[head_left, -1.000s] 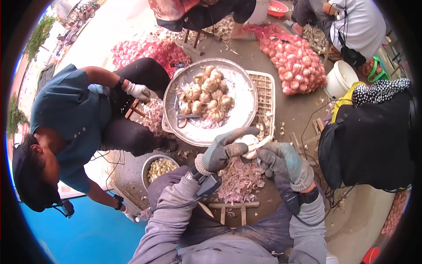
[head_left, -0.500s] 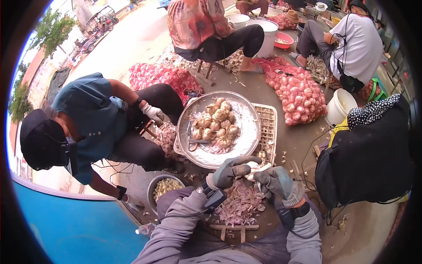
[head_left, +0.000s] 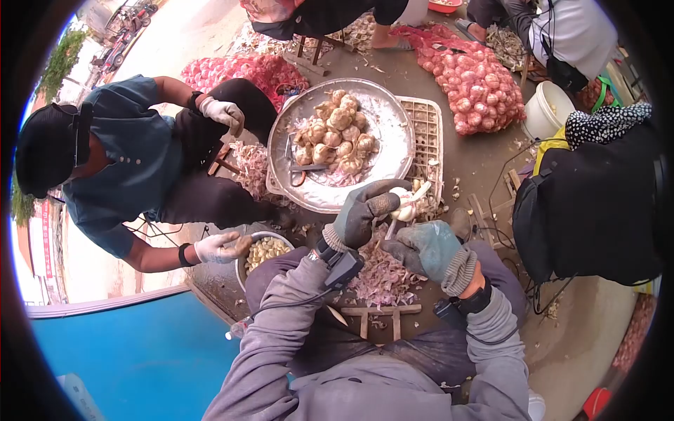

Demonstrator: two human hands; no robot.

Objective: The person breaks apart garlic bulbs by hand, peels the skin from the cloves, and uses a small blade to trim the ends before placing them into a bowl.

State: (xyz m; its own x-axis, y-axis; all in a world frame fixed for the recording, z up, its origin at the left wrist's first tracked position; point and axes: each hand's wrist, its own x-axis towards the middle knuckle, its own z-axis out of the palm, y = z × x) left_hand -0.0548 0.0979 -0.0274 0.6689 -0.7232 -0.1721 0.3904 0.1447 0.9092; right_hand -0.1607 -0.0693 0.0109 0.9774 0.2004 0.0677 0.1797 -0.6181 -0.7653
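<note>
My left hand [head_left: 364, 216], in a grey glove, is closed around a partly peeled garlic bulb [head_left: 404, 210] with a pale stalk sticking up. Just right of and below it, my gloved right hand [head_left: 427, 254] has its fingers closed. From them a thin, short blade, which looks like a small knife [head_left: 391, 229], points up toward the bulb; its handle is hidden. Pinkish garlic skins [head_left: 382, 277] are heaped below both hands. Beyond them a round metal pan [head_left: 395, 151] holds several unpeeled garlic bulbs [head_left: 335, 133] and a pair of scissors [head_left: 307, 168].
The pan rests on a plastic crate [head_left: 430, 133]. At left, a person [head_left: 133, 158] in white gloves reaches to a bucket of peeled cloves [head_left: 265, 254]. A red net sack of garlic [head_left: 477, 91], a white bucket [head_left: 547, 112] and a black bag [head_left: 590, 203] stand right.
My hands have moved apart, the right one dropping lower with the blade away from the bulb. The view has tilted down. The left person's lower hand has risen to the clove bucket.
</note>
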